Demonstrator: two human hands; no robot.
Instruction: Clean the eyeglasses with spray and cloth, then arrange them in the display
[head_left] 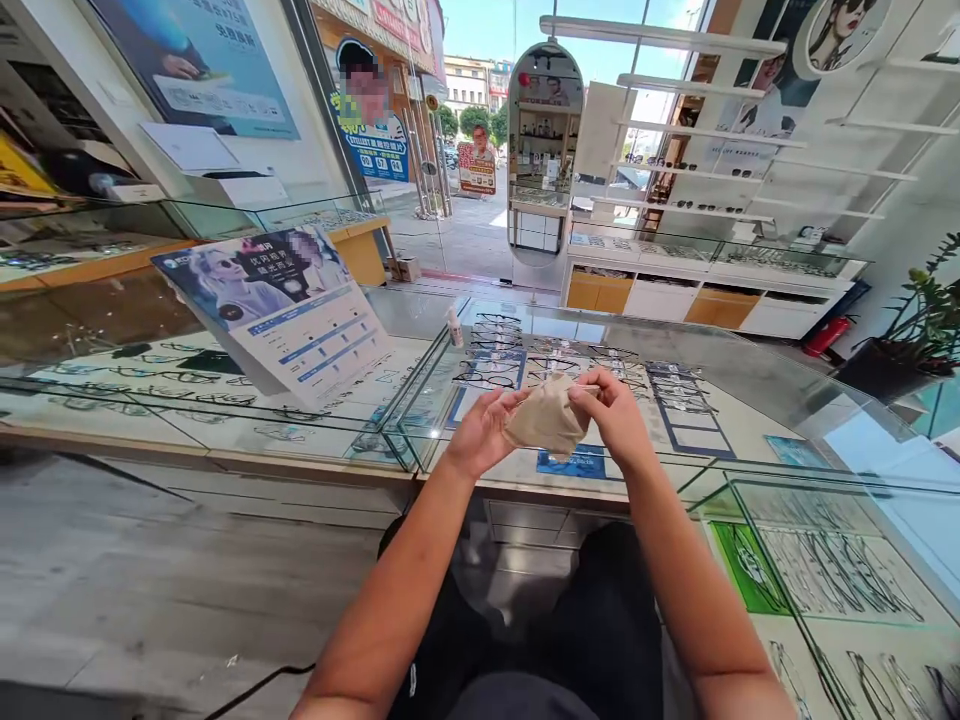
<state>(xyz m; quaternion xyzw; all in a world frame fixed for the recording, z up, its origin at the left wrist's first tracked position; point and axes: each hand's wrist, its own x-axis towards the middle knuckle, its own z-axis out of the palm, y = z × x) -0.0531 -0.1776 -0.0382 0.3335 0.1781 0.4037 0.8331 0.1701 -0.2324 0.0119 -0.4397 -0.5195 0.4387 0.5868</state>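
A beige cloth (551, 418) is held up between my two hands over the glass counter, bunched and hanging in folds. My left hand (482, 432) grips its left side, the fingers partly behind it. On the right, the fingertips of my right hand (616, 415) pinch the cloth's upper edge. Whether anything is wrapped inside the cloth, I cannot make out. Behind and below it, rows of eyeglasses (487, 372) lie in the display case. A small white bottle (454, 328) stands on the glass to the left, beyond my left hand.
A folded advertising card (322, 345) stands on the counter at left. Blue printed sheet (571, 463) lies below my hands. Another glass case (840, 570) with eyeglasses is at lower right. An oval mirror (546, 150) and a potted plant (911, 320) stand farther off.
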